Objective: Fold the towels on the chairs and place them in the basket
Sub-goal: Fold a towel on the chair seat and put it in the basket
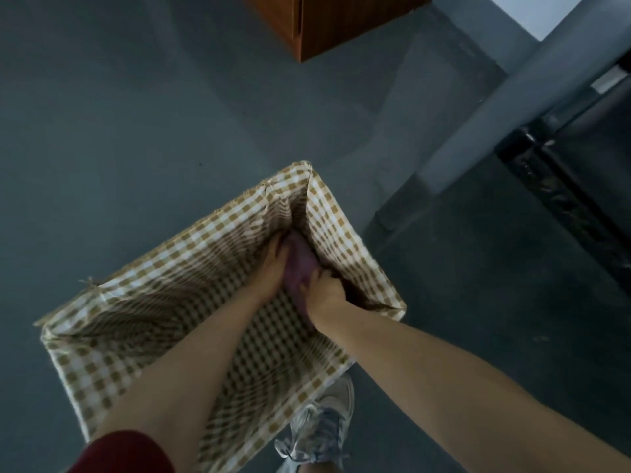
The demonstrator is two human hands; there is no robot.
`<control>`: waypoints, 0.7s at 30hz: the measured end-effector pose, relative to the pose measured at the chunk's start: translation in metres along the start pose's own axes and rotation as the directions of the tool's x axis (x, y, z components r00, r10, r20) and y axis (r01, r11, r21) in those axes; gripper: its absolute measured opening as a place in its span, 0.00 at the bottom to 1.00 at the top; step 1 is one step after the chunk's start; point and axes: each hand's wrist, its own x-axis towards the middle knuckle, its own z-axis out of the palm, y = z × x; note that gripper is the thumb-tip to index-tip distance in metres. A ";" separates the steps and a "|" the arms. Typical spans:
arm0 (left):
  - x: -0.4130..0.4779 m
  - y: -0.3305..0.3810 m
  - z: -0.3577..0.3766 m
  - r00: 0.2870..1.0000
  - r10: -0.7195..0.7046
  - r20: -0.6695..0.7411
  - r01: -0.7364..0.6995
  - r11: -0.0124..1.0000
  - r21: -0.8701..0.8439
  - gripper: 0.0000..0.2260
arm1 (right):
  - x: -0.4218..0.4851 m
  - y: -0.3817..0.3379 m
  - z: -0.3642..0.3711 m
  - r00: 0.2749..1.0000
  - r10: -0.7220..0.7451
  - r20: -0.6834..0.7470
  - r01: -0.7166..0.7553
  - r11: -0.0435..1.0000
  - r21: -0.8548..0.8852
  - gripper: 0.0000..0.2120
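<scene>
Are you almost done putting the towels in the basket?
Partly. Done: a purple towel, bundled small, is down inside the checked basket, in its far corner. In hand: the left hand presses against it and the right hand grips it, so it is not let go yet. Left: no chairs or other towels show here, so I cannot tell how many remain.

Checked basket (191,240) on grey floor (119,131)

Purple towel (298,268); tan-white checked basket (191,240).
</scene>
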 end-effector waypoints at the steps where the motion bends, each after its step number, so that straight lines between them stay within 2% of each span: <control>1: 0.000 0.001 0.004 1.000 -0.023 -0.005 0.023 1.000 -0.008 0.23 | 0.000 -0.002 0.001 1.000 -0.001 -0.019 0.001 1.000 -0.023 0.27; 3: -0.002 0.002 0.011 0.994 -0.105 0.006 0.105 0.994 0.040 0.23 | 0.003 -0.007 0.008 0.999 -0.031 -0.028 0.031 0.999 -0.024 0.24; 5: -0.009 -0.004 0.016 0.988 -0.154 -0.012 0.154 0.985 0.081 0.22 | 0.006 -0.009 0.013 0.999 -0.036 0.027 0.037 0.998 -0.055 0.22; 6: -0.011 -0.008 0.017 0.992 -0.128 -0.016 0.129 0.985 0.112 0.22 | 0.007 -0.007 0.015 0.998 -0.035 0.048 0.039 0.996 -0.083 0.22; 8: -0.011 -0.015 0.014 0.990 -0.127 0.062 0.112 0.974 0.199 0.22 | 0.004 -0.001 0.013 0.995 -0.026 0.093 0.039 0.989 -0.143 0.24; 11: -0.014 -0.002 -0.001 0.981 -0.120 0.151 0.071 0.953 0.296 0.20 | -0.005 0.008 0.007 0.986 -0.106 0.127 0.127 0.977 -0.171 0.23; 15: -0.025 0.024 -0.026 0.976 -0.026 0.214 -0.082 0.873 0.481 0.21 | -0.029 0.010 -0.011 0.979 -0.202 -0.026 0.196 0.969 -0.148 0.19; 18: -0.051 0.058 -0.048 0.963 -0.085 0.254 -0.094 0.782 0.617 0.18 | -0.065 0.012 -0.041 0.951 -0.263 -0.166 0.242 0.961 -0.134 0.19; 21: -0.084 0.105 -0.070 0.938 -0.140 0.318 -0.103 0.762 0.639 0.17 | -0.119 0.029 -0.069 0.899 -0.284 -0.333 0.241 0.957 -0.164 0.17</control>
